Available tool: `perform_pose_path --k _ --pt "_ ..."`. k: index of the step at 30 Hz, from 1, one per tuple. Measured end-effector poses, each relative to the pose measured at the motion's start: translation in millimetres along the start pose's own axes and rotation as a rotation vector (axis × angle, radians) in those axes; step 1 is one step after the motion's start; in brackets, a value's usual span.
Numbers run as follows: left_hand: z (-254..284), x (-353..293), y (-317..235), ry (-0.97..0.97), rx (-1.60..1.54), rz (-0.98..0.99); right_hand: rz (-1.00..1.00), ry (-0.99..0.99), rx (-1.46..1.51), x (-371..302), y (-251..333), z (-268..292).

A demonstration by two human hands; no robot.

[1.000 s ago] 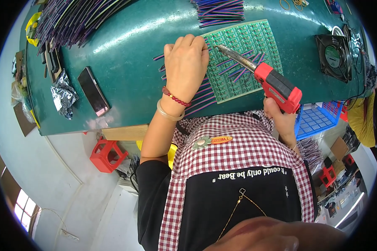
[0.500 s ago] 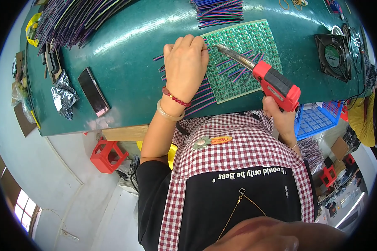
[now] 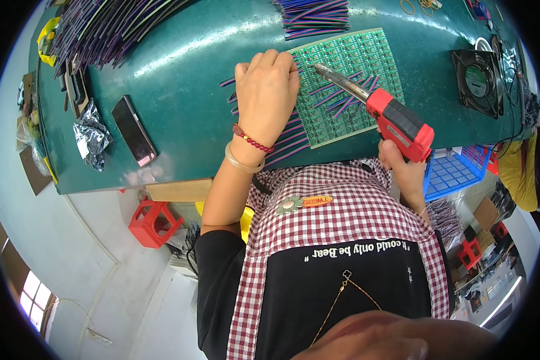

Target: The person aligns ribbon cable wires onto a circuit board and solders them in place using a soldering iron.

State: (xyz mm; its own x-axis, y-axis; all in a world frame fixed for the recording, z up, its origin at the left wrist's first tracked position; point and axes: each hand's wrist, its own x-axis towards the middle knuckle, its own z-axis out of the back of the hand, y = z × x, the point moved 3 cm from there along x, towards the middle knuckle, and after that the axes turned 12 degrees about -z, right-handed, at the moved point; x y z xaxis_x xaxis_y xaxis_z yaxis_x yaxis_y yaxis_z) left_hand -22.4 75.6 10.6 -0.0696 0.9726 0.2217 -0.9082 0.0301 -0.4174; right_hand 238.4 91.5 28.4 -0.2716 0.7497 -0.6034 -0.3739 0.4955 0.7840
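Note:
A green panel of small circuit boards lies on the table, with short multicoloured ribbon wires loose on it and more along its left edge. My left hand is closed at that edge, over the wires; its fingertips and whatever they pinch are hidden. In my right hand is a red and black soldering gun, gripped at its handle. Its metal barrel slants up and left over the panel, the tip near the upper left part, a little right of my left fingers.
A big wire bundle lies far left, a smaller wire stack beyond the panel. A phone and crumpled foil bag sit at left. A black fan stands right, above a blue crate below the table edge.
The soldering gun and my right hand have shifted slightly right, and the tip has drawn a little away from my left fingers. My left hand stays almost still.

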Motion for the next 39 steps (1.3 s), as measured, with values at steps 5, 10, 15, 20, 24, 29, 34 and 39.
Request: perform_pose_path --k 5,10,15,20,24,29,34,39 --pt "-1 0 -1 0.002 0.011 -0.001 0.030 0.006 0.025 0 -3 -2" --pt "2 -2 0 -0.004 0.049 0.015 -0.063 0.012 0.136 -3 -4 4" --pt "13 -8 -3 -0.022 0.057 0.010 0.024 0.025 0.218 -4 1 8" --pt "20 -8 -12 -0.010 0.123 0.029 0.035 0.041 0.251 0 8 8" --pt "16 1 -41 -0.035 0.041 -0.021 0.098 0.041 0.260 -2 13 7" --pt "-27 19 -60 -0.040 -0.066 -0.083 0.128 0.032 0.346 2 17 13" --pt "-42 27 -59 -0.030 -0.052 -0.101 0.194 -0.010 0.372 -2 19 23" --pt "-14 19 -48 -0.094 -0.266 0.108 0.226 -0.017 0.395 -3 14 28"
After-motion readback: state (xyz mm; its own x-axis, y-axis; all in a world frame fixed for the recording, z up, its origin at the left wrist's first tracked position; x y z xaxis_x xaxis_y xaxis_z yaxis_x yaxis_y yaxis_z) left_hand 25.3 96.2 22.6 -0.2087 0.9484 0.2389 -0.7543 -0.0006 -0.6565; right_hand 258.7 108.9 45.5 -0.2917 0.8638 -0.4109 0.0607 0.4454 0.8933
